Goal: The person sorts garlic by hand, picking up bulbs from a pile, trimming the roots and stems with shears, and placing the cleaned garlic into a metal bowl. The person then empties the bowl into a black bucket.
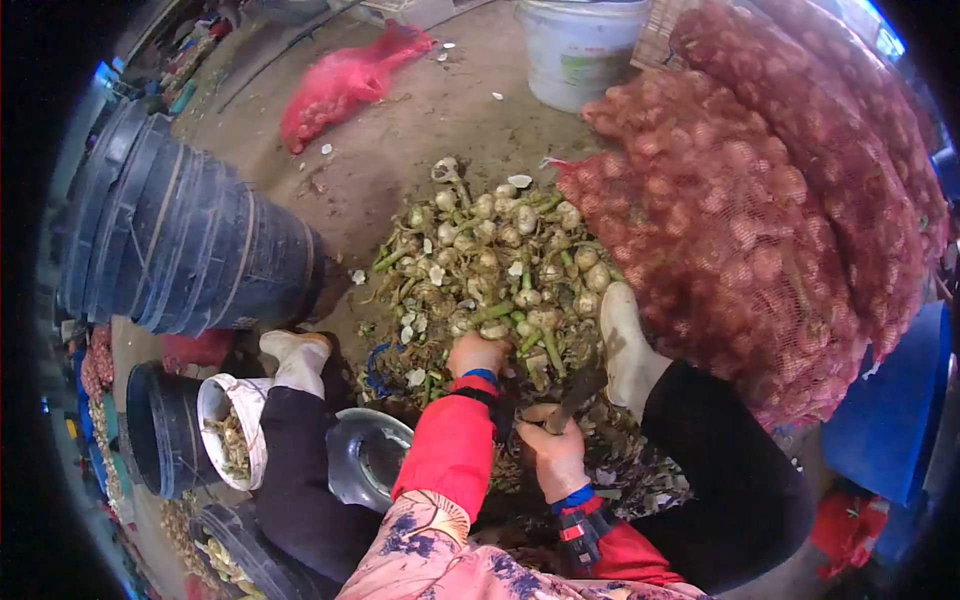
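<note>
A dirt-smeared floor (240,130) spreads under everything, scattered with pale flakes of skin. Across the right of the frame lie bulging red mesh sacks (710,230) packed with bulbs; a white bucket (580,50) stands at the top, right of centre, and a pink mesh bag (340,85) lies at the upper left. Dark stacked buckets (180,230) lean on their side at the left, above a white pail (232,430) of scraps and a metal basin (370,455) at the lower left.

The heap of garlic bulbs (500,235) fills the middle of the frame, between the person's pale boots (625,340). The bulbs are round and off-white, streaked with brown soil, tangled with stringy roots and thick, cut green stalks. The left hand (478,355) reaches into the heap's near edge, knuckles up; its fingers are hidden, so what it grips cannot be told. The right hand (555,458), just beside it, is closed around a dark, blade-like tool (580,392) slanting toward the upper right.
</note>
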Demonstrator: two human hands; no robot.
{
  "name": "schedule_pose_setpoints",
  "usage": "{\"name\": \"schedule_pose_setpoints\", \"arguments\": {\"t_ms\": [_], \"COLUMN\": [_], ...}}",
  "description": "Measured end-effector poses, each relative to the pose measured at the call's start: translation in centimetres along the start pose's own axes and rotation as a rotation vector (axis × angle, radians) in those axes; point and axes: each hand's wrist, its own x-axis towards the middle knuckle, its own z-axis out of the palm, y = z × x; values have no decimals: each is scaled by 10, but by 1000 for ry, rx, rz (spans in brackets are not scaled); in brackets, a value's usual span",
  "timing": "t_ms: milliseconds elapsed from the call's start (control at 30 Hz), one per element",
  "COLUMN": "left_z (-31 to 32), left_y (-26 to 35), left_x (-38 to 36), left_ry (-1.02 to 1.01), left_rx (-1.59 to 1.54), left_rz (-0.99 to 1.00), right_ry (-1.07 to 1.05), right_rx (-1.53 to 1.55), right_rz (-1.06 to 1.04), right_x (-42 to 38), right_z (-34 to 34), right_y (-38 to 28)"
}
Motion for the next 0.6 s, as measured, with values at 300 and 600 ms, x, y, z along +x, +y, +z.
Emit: {"name": "schedule_pose_setpoints", "arguments": {"t_ms": [300, 600], "left_z": [-81, -145], "left_y": [-46, -85], "left_x": [-82, -203], "left_ry": [-265, -229], "left_rx": [-949, -759], "left_rz": [303, 615], "right_ry": [-94, -518], "right_rx": [-290, -1050], "right_rz": [96, -583], "right_x": [0, -48], "right_z": [-8, 19], "right_y": [-1, -22]}}
